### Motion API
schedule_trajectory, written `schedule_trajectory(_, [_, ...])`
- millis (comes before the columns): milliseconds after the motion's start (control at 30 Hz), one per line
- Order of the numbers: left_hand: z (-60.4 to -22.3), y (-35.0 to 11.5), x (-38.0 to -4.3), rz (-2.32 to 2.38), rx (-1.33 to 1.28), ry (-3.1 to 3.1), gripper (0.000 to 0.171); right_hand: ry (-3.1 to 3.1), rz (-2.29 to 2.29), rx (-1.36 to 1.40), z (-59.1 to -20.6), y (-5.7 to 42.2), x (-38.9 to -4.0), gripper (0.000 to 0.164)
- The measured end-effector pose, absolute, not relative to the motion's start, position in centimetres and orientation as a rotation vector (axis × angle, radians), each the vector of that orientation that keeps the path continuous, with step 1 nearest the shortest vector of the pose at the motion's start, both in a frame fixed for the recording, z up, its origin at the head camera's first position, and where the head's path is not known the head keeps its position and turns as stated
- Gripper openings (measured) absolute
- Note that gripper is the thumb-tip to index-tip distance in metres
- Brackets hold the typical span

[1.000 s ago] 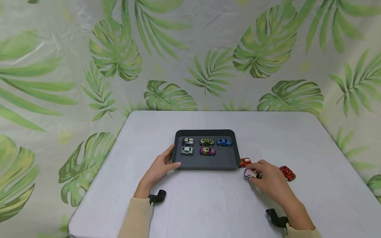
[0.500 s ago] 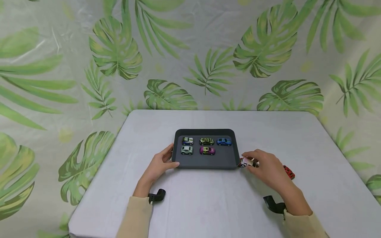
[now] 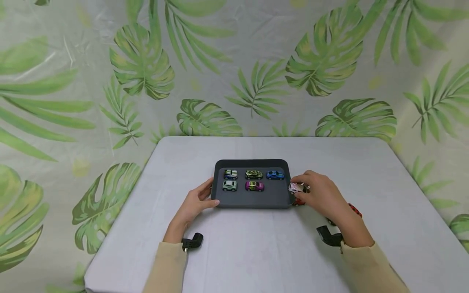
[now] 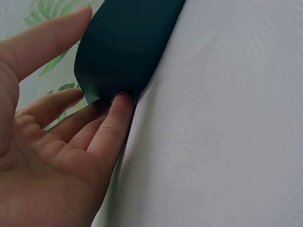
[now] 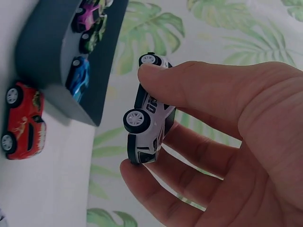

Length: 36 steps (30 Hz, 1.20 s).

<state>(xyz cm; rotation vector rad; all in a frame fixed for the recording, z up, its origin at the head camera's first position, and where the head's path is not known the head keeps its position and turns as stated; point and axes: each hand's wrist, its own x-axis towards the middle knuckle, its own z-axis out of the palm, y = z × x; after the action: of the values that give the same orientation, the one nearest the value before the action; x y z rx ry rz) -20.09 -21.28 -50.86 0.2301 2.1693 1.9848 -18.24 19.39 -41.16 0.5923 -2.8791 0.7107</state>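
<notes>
In the head view, a dark grey tray (image 3: 253, 203) stands on the table. It bears several toy cars, among them a blue one (image 3: 275, 175), a purple one (image 3: 254, 186) and a pale green one (image 3: 229, 185). My left hand (image 3: 195, 203) holds the tray's near left corner, thumb at the rim and fingertips against the side, as the left wrist view shows. Raised off the table by the tray's right rim, a white toy car (image 5: 154, 111) is pinched between thumb and fingers of my right hand (image 3: 322, 195). Part of it is hidden by the fingers.
A red toy car (image 5: 26, 123) sits on the table against the tray's right side. Another red toy car (image 3: 354, 210) with black spots lies farther right, partly hidden behind my right wrist. A leaf-patterned sheet (image 3: 256, 81) hangs behind the table.
My right hand has lifted the white toy car and carried it up and left to the tray's right rim. My left hand and the tray stay in place.
</notes>
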Motion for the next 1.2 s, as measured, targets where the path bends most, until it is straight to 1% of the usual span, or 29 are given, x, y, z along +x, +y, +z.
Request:
schedule_trajectory(333, [-50.9,-21.3,-20.0,2.007,0.226,2.124,0.092,-2.877,0.729,0.625,-40.2,18.1,-19.4,0.036])
schedule_trajectory(633, [-50.9,-21.2,-19.8,2.011,0.209,2.118,0.090,-2.895,0.739,0.610,-40.4,16.9,-20.6,0.044])
schedule_trajectory(967, [-50.7,-21.2,-19.8,2.014,0.225,2.118,0.090,-2.893,0.705,0.664,-41.7,15.6,-22.8,0.037])
schedule_trajectory(1200, [-51.0,-21.2,-20.0,2.016,0.209,2.123,0.090,-2.913,0.695,0.727,-42.8,14.8,-23.8,0.036])
